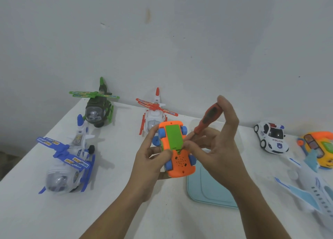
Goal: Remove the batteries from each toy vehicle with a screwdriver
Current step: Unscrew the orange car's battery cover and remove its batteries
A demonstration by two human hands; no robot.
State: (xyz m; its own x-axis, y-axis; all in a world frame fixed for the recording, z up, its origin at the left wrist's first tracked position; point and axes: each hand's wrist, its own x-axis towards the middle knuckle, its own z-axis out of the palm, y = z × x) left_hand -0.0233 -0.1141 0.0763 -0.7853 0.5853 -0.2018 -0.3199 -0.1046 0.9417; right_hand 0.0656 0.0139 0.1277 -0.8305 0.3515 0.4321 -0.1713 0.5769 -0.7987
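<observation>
My left hand point(149, 159) grips an orange toy car point(177, 152) turned belly-up above the table, blue wheels out to the sides. A green battery cover point(173, 136) lies on its underside. My right hand point(216, 145) holds a red-handled screwdriver point(208, 117) slanting down, with its tip hidden at the lower edge of the green cover. The thumb and a finger of my right hand pinch the shaft near the tip.
On the white table stand a blue helicopter point(70, 159), a green helicopter point(97, 107) and a red-and-white helicopter point(155, 114). A light blue tray point(207, 190) lies under my right hand. A police car point(272, 137), a yellow-orange toy point(320, 148) and a white-blue plane point(313, 190) lie at right.
</observation>
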